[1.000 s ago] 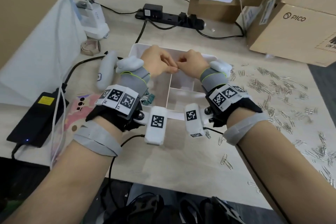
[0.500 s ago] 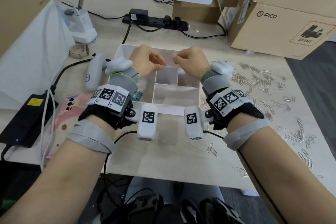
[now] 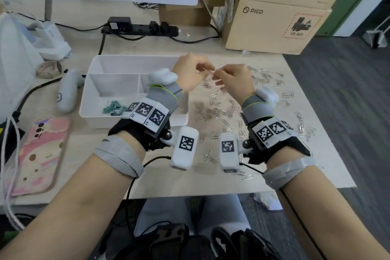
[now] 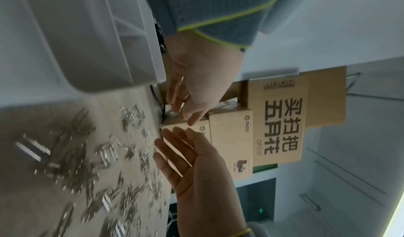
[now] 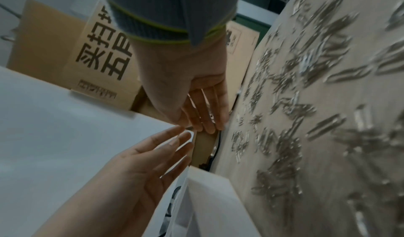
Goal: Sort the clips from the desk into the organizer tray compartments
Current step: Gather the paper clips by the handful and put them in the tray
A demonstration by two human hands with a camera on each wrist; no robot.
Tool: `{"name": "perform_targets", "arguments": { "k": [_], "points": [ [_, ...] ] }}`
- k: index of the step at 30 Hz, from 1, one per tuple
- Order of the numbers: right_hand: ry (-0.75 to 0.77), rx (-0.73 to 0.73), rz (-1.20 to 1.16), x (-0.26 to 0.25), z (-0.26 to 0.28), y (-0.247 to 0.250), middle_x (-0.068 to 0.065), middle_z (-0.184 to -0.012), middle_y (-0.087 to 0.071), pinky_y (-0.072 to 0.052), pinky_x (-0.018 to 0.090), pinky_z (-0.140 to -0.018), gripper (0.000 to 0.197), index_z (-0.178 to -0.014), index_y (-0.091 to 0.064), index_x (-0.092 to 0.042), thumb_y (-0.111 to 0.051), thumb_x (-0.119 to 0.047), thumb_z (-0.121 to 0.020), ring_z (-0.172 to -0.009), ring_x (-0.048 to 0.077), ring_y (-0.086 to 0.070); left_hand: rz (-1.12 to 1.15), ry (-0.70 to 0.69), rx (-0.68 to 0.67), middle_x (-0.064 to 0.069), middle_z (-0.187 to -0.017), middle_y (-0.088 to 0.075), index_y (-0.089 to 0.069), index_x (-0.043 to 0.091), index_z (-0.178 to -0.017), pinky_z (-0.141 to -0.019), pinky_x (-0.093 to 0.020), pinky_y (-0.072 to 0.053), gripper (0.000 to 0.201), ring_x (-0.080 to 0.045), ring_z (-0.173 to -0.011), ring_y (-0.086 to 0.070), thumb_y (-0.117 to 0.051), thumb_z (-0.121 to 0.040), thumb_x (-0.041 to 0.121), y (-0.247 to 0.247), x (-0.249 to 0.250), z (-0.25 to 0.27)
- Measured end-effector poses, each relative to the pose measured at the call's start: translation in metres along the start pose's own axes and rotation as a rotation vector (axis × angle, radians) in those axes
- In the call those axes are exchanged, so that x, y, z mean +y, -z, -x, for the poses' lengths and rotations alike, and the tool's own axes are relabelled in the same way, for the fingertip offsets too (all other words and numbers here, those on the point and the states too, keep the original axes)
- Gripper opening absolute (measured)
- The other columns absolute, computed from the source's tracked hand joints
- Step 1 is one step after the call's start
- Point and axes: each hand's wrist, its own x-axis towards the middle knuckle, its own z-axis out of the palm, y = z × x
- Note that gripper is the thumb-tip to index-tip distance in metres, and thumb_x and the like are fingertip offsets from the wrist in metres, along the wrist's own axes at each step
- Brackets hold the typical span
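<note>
We raise both hands, left and right, right of the tray, each pinching one clip (blurred) between them.

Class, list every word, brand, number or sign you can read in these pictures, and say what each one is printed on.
"PICO": side of the lower cardboard box, head view.
"UN 34…": red-bordered stamp on that box; the last digits are blurred.
"买扫把 五月花": tall cardboard box, left wrist view; the small print beside it is unreadable.
Square coded markers on the wrist gear: patterns only, tiny digits illegible.
Power adapter label: too small.
</note>
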Motion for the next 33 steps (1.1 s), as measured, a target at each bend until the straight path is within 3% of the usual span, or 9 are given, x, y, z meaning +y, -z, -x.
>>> {"name": "perform_targets", "arguments": {
  "k": [4, 7, 10, 13, 16, 23, 26, 30, 33],
  "points": [
    [-0.079, -0.049, 0.156, 0.027, 0.009, 0.024, 0.006, -0.071, -0.062, -0.046, 0.027, -0.063, 0.019, -0.094, -0.072, -0.007, -0.057, -0.016, -0.085, -0.067, 0.021, -0.056, -0.105, 0.101, -0.138, -0.011, -0.127, -0.058, -0.058, 0.012, -0.12, -0.095, -0.026, -0.041, 0.033, -0.026, -0.116, -0.054, -0.044, -0.091, 0.006, -0.042, 0.009, -0.016],
    [-0.137, -0.069, 0.186, 0.045, 0.014, 0.039, 0.013, -0.102, -0.069, -0.051, 0.036, -0.085, 0.027, -0.108, -0.068, -0.008, -0.057, -0.017, -0.085, -0.091, 0.027, -0.063, -0.252, 0.212, -0.299, -0.014, -0.146, -0.036, -0.035, 0.012, -0.139, -0.101, -0.034, -0.037, 0.043, -0.032, -0.128, -0.042, -0.039, -0.096, 0.014, -0.067, 0.007, -0.026],
    [-0.225, -0.073, 0.229, 0.061, 0.017, 0.051, 0.011, -0.121, -0.064, -0.045, 0.027, -0.089, 0.035, -0.119, -0.063, -0.013, -0.057, -0.019, -0.085, -0.109, 0.027, -0.06, -0.364, 0.29, -0.33, -0.018, -0.149, -0.025, -0.025, 0.016, -0.144, -0.11, -0.043, -0.03, 0.056, -0.036, -0.136, -0.027, -0.041, -0.093, 0.033, -0.087, -0.001, -0.035],
    [-0.28, -0.104, 0.301, 0.074, 0.02, 0.058, 0.012, -0.126, -0.06, -0.046, 0.034, -0.097, 0.044, -0.127, -0.057, -0.014, -0.059, -0.023, -0.084, -0.113, 0.03, -0.058, -0.448, 0.413, -0.331, -0.02, -0.154, -0.005, -0.018, 0.019, -0.145, -0.116, -0.047, -0.011, 0.075, -0.042, -0.142, -0.002, -0.033, -0.082, 0.057, -0.095, -0.006, -0.035],
    [-0.302, -0.134, 0.406, 0.092, 0.025, 0.064, 0.011, -0.132, -0.052, -0.037, 0.043, -0.106, 0.052, -0.128, -0.055, -0.018, -0.06, -0.033, -0.078, -0.127, 0.032, -0.044, -0.462, 0.464, -0.317, -0.019, -0.154, 0.012, -0.008, 0.021, -0.147, -0.115, -0.052, -0.004, 0.065, -0.043, -0.141, 0.01, -0.028, -0.093, 0.052, -0.103, -0.008, -0.039],
    [-0.188, -0.317, 0.559, 0.108, 0.042, 0.067, 0.003, -0.157, -0.013, -0.002, 0.055, -0.115, 0.068, -0.145, -0.031, -0.026, -0.058, -0.037, -0.084, -0.145, 0.03, -0.004, -0.507, 0.413, -0.362, -0.013, -0.156, -0.001, -0.018, 0.022, -0.145, -0.118, -0.043, -0.004, 0.057, -0.034, -0.143, 0.002, -0.023, -0.094, 0.049, -0.114, -0.015, -0.036],
    [-0.12, -0.343, 0.561, 0.105, 0.045, 0.065, 0.002, -0.155, -0.02, -0.008, 0.049, -0.116, 0.071, -0.144, -0.033, -0.025, -0.058, -0.043, -0.08, -0.144, 0.029, -0.009, -0.491, 0.389, -0.371, -0.014, -0.156, -0.003, -0.024, 0.021, -0.141, -0.118, -0.044, -0.001, 0.062, -0.03, -0.143, 0.004, -0.019, -0.088, 0.053, -0.118, -0.015, -0.03],
    [-0.099, -0.375, 0.476, 0.099, 0.051, 0.064, -0.001, -0.158, -0.016, -0.006, 0.039, -0.117, 0.063, -0.143, -0.037, -0.023, -0.062, -0.03, -0.086, -0.147, 0.027, -0.003, -0.413, 0.389, -0.461, -0.005, -0.157, 0.005, -0.013, 0.019, -0.146, -0.116, -0.044, 0.004, 0.054, -0.026, -0.144, 0.009, -0.022, -0.098, 0.043, -0.114, 0.003, -0.012],
    [-0.039, -0.333, 0.399, 0.099, 0.057, 0.062, 0.003, -0.153, -0.03, -0.014, 0.03, -0.115, 0.052, -0.136, -0.05, -0.018, -0.063, -0.024, -0.086, -0.144, 0.024, -0.018, -0.368, 0.326, -0.508, -0.002, -0.158, 0.004, -0.014, 0.017, -0.146, -0.115, -0.049, 0.003, 0.057, -0.023, -0.145, 0.009, -0.023, -0.098, 0.045, -0.114, 0.011, 0.006]
  ]
}}
